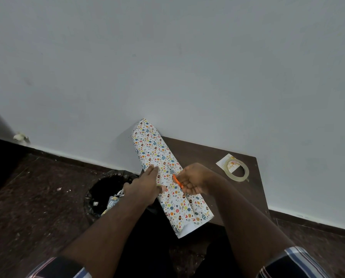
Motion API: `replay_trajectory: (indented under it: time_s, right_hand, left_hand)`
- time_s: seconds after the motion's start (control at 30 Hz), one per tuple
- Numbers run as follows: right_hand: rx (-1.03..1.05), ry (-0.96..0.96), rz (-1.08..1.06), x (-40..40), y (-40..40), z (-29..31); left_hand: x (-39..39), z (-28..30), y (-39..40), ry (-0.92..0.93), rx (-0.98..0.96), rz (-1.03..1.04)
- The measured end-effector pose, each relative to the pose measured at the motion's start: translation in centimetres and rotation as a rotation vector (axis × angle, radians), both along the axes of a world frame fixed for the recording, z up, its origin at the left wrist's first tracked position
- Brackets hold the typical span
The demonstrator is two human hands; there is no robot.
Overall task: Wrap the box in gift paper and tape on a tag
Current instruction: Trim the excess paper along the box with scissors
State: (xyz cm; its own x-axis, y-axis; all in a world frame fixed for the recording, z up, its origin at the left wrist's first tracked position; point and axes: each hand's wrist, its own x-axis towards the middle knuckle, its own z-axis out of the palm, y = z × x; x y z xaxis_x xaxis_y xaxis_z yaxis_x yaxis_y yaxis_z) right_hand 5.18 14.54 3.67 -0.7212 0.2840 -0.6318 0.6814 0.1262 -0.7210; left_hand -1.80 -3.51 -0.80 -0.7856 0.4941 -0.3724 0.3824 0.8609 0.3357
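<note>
A long box wrapped in white gift paper (157,153) with small coloured egg prints lies slantwise on a dark brown table (199,153), its far end against the wall. My left hand (145,184) lies flat on the paper's left side, fingers straight, pressing it down. My right hand (193,179) grips orange-handled scissors (176,182) over the paper seam in the middle of the box. A roll of clear tape (237,170) sits at the table's far right, lying on a small white tag (224,162).
A black-lined waste bin (105,193) with paper scraps stands on the dark floor left of the table. A pale wall (167,67) runs right behind the table. The table's right edge is near the tape roll.
</note>
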Motion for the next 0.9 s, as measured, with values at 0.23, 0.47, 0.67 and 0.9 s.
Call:
replay_trajectory:
  time_s: [0.23,0.47,0.67,0.9]
  right_hand:
    - [-0.015,-0.007,0.009,-0.5,-0.1,0.0]
    - [-0.005,-0.002,0.004,-0.5,0.2,-0.3]
    - [-0.002,0.000,-0.007,-1.1,-0.2,-0.1]
    - [-0.002,0.001,-0.017,-1.0,-0.2,0.0]
  left_hand:
    - [-0.1,-0.1,-0.1,-0.005,0.000,0.002]
    - [0.0,0.1,0.0,-0.009,0.003,-0.003]
    - [0.0,0.1,-0.1,0.003,0.010,0.001]
    - [0.0,0.0,-0.1,0.001,0.018,0.004]
